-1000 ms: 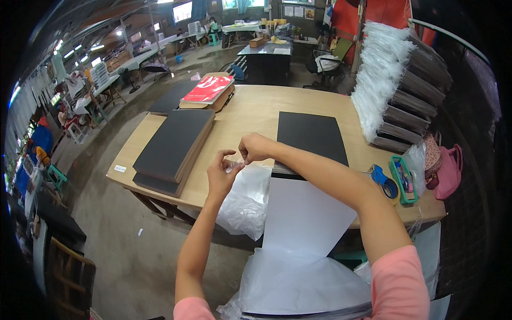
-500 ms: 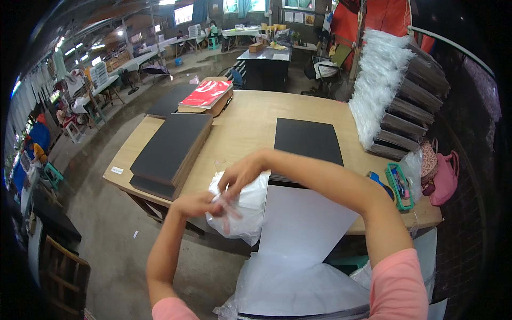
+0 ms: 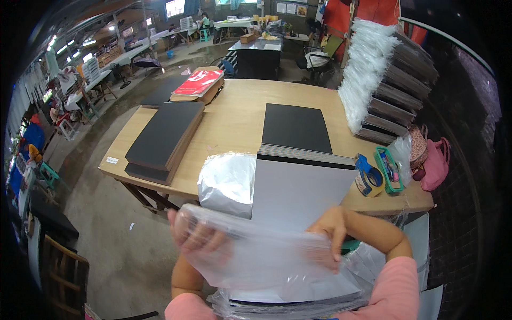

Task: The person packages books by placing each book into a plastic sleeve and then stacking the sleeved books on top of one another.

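Observation:
A clear plastic bag [image 3: 261,253], blurred by motion, stretches between my hands above the near edge of the table. My left hand [image 3: 200,234] grips its left end, the fingers showing hazily through the film. At the bag's right end is my right hand [image 3: 330,234], closed on the film with its fingertips partly veiled. Beyond my hands, a pale sheet [image 3: 304,194] covers the front of a stack of boards [image 3: 304,153]. Just left of that sheet lies a heap of shiny, whitish plastic bags [image 3: 226,181]. More film-wrapped sheets [image 3: 298,298] sit below, close to my body.
Dark boards [image 3: 165,136] are stacked on the table's [image 3: 234,120] left, behind them a red-covered pad [image 3: 198,82]. One black board [image 3: 296,125] lies mid-table. At right are tape rolls [image 3: 369,176], a green basket [image 3: 389,169], a pink bag [image 3: 436,165] and tall wrapped stacks [image 3: 368,74].
My hands, close together over the heap of bags before, have come nearer to my body and spread apart with a plastic bag between them. The view has shifted slightly.

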`<state>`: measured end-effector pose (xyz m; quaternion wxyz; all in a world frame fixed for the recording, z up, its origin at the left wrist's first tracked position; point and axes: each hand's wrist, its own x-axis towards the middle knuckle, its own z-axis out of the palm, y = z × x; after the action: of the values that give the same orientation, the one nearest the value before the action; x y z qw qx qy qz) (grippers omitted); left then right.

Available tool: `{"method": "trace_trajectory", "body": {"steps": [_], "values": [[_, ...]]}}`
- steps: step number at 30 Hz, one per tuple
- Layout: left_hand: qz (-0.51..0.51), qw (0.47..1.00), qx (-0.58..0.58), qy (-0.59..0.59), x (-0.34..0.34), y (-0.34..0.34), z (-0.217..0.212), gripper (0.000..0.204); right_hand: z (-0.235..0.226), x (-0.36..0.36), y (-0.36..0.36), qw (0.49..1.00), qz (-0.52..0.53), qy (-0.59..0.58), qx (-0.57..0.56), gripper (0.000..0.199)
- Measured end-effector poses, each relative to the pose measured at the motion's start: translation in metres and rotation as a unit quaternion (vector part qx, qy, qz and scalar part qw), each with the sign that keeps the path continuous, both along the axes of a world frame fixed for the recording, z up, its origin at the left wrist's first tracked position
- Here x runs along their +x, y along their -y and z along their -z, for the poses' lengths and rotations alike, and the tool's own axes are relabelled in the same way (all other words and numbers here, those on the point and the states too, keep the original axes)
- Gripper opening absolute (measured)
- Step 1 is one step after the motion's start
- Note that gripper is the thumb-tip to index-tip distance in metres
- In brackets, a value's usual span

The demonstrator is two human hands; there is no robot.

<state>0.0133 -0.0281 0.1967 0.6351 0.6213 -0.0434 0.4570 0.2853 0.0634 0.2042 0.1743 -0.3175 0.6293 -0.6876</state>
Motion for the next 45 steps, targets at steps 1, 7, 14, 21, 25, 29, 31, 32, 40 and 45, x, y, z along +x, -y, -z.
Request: {"method": "trace_trajectory", "body": {"steps": [1, 7, 14, 21, 25, 29, 31, 32, 40, 45], "values": [[0.002, 0.998, -0.022, 0.058, 0.004, 0.003, 0.0, 0.032, -0.003, 0.006, 0.008, 0.996, 0.009, -0.082, -0.02, 0.019], [0.037, 0.965, -0.098, 0.241, 0.03, -0.013, 0.008, 0.03, 0.029, 0.056, 0.024, 0.983, 0.129, 0.046, -0.119, 0.025], [0.033, 0.958, -0.122, 0.258, 0.033, -0.021, 0.014, 0.029, 0.068, 0.058, 0.053, 0.944, 0.19, -0.079, -0.259, 0.029], [-0.227, 0.952, -0.125, -0.163, 0.016, -0.039, 0.026, 0.031, 0.086, 0.134, 0.03, 0.679, 0.706, -0.106, -0.171, 0.016], [-0.643, 0.666, 0.038, -0.377, 0.059, -0.061, 0.01, 0.029, 0.067, 0.129, 0.022, 0.355, 0.935, -0.012, -0.013, 0.007], [-0.651, 0.53, 0.259, -0.478, 0.065, -0.071, -0.004, 0.022, 0.038, 0.108, 0.003, 0.216, 0.949, -0.126, 0.19, 0.008], [-0.608, 0.593, 0.244, -0.467, 0.058, -0.05, -0.026, 0.009, 0.032, 0.118, 0.002, 0.227, 0.935, -0.133, 0.239, 0.009], [-0.568, 0.657, 0.164, -0.467, 0.053, -0.047, -0.031, 0.013, 0.029, 0.122, 0.008, 0.27, 0.937, -0.088, 0.205, 0.009], [-0.144, 0.801, -0.503, -0.29, 0.002, -0.059, 0.026, 0.027, 0.055, 0.141, 0.041, 0.521, 0.796, 0.216, -0.22, 0.012], [0.02, 0.803, -0.582, -0.13, -0.033, -0.036, 0.132, 0.018, 0.119, 0.148, 0.067, 0.524, 0.798, 0.198, -0.22, 0.014]]}}
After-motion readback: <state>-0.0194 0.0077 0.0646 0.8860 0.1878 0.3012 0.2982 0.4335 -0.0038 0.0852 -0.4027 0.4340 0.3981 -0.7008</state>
